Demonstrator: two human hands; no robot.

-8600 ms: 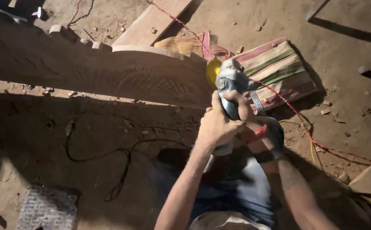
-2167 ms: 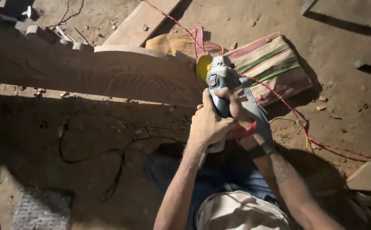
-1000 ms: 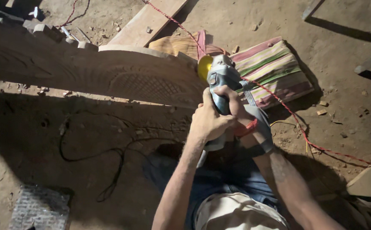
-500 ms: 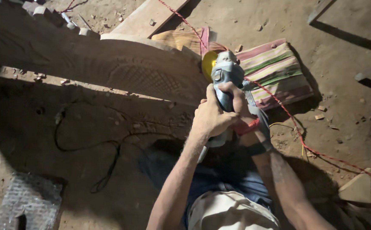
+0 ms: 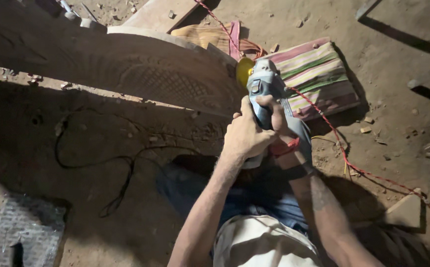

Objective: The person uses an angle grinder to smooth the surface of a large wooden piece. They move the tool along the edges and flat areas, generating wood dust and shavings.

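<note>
Grinder gripped by both hands, left hand wrapped over its body, right hand closed beneath, yellow disc right against the carved wooden beam edge. Striped cushion sits just beside, red cord trailing across open dirt floor rightward.

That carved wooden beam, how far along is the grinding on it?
Done: a fine crosshatch pattern already covers the middle of the long carved wooden beam. In hand: the left hand and right hand grip the grey angle grinder, its yellow disc at the beam's right end. Left: the beam's far left part looks plainer, though shadow hides detail.
</note>
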